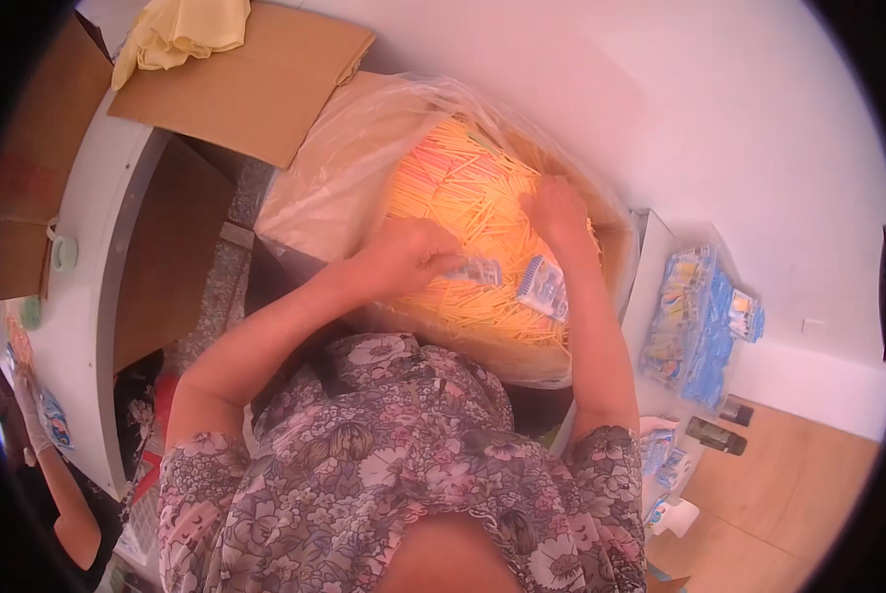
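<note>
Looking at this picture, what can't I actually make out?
All in the head view:
Bottom of the lined carton: covered by yellow sticks.
What the right hand holds, if anything: hidden by its own fingers.
Details of the clear packet at the left hand: too small, blurred.
Co-worker: mostly cut off by the left rim.

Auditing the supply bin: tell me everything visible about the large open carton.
The open carton is brown, apparently cardboard, with a translucent plastic liner draped over its rim. Thin yellow and orange sticks lie heaped inside. It sits mouth up near the white wall. A blue-edged packet appears to rest on the sticks; its underside is hidden.
</note>
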The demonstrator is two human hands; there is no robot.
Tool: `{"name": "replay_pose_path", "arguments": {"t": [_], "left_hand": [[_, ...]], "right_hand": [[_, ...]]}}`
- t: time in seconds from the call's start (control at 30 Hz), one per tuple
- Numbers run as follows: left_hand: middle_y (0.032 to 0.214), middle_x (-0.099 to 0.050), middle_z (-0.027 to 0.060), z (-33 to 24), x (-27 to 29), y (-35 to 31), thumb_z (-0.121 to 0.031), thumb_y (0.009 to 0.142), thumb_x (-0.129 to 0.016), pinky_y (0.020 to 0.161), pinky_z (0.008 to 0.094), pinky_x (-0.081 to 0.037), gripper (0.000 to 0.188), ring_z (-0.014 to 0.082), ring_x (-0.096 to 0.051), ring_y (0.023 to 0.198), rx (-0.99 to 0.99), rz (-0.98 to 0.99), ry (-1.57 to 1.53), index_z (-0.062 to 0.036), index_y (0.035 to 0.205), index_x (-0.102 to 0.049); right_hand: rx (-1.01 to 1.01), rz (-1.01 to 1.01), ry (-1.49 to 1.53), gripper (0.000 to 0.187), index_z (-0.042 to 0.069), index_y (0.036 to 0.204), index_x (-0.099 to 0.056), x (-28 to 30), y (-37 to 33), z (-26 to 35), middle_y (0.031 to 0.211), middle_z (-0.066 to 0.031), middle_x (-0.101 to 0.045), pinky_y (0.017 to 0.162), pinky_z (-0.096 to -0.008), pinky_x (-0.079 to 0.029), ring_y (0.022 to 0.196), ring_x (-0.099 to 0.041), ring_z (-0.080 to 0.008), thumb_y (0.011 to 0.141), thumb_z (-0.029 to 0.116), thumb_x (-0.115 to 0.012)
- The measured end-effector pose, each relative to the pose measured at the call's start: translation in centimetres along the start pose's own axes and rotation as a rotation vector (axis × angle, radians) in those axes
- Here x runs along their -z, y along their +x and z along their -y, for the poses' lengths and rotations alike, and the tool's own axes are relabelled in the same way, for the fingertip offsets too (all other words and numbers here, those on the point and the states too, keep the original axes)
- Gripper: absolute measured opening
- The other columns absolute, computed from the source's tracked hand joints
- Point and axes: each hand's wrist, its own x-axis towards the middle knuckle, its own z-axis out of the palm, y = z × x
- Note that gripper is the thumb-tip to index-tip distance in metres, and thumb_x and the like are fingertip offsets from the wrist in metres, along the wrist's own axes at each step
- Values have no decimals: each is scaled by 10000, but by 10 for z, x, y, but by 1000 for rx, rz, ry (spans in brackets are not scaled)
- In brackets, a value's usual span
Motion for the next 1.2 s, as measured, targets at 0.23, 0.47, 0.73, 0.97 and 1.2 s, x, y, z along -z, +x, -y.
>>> {"name": "replay_pose_path", "arguments": {"t": [0.23,0.47,0.73,0.97,1.2], "left_hand": [[710,-605,154,3,-9,-5,-101,784,-660,617,411,-457,88,326,-596,692,13,-20,-110,-17,804,-647],[709,-600,156,4,-1,0,-125,799,-648,613,407,-445,104,329,-588,696,47,0,-104,-21,810,-648],[714,-596,156,-1,6,-1,-126,798,-651,614,400,-443,117,328,-586,694,74,-54,-96,-12,821,-641],[700,-596,156,-2,5,5,-103,793,-653,588,379,-451,109,318,-592,663,89,-17,-116,4,806,-638],[748,-609,170,-3,1,6,-143,817,-620,631,391,-453,142,338,-590,708,137,18,-134,-2,819,-637]], "right_hand": [[73,172,-117,372,-22,959,-566,-3,10,-7,991,-205,-601,818,-450,-455,938,-579,-353,839,329,-556],[243,-88,-201,186,10,894,-581,-22,4,-19,910,-170,-589,771,-445,-481,891,-581,-315,803,164,-527],[205,-429,-105,130,33,825,-475,17,-21,-5,849,-137,-574,659,-409,-461,816,-575,-286,849,153,-518],[-347,69,1636,137,23,896,-488,10,-24,-1,759,-70,-560,540,-322,-477,637,-580,-192,919,155,-462],[-574,231,2233,78,24,901,-532,-23,24,-22,783,-84,-569,627,-328,-519,673,-581,-201,895,102,-532]]}}
